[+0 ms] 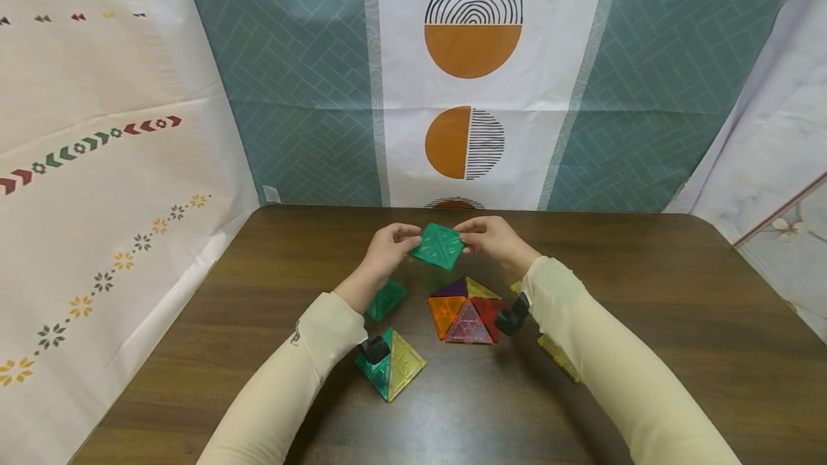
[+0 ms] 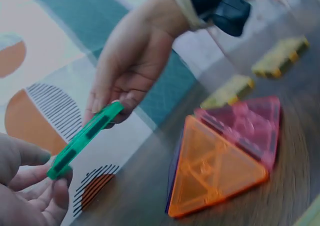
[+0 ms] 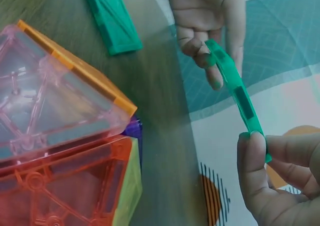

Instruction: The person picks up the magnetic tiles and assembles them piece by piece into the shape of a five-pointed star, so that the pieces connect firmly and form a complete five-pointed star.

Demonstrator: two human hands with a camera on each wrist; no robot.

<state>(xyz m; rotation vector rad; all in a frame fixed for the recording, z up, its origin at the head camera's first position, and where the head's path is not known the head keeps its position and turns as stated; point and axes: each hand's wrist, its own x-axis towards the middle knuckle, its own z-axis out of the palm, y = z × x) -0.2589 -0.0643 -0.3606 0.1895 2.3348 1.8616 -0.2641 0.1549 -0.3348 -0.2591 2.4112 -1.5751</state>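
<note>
My left hand [image 1: 390,250] and right hand [image 1: 492,241] pinch opposite corners of a pair of translucent green magnetic tiles [image 1: 439,247], held above the table. In the left wrist view, the green tiles [image 2: 85,140] appear edge-on between both hands' thumbs and fingers. In the right wrist view, the green tiles [image 3: 239,98] bend slightly along their length. Below them stands a raised shape of triangular magnetic tiles, with an orange tile [image 1: 447,313], a pink tile [image 1: 469,326], a red tile [image 1: 489,309], a purple tile [image 1: 451,288] and a yellow tile [image 1: 481,289].
Another green tile piece [image 1: 386,300] lies beneath my left forearm. Nearer the front is a flat green-and-yellow tile pair [image 1: 403,366]. Yellow tiles [image 1: 559,358] lie partly hidden by my right sleeve. The brown wooden table [image 1: 652,293] ends at a patterned cloth backdrop [image 1: 304,92].
</note>
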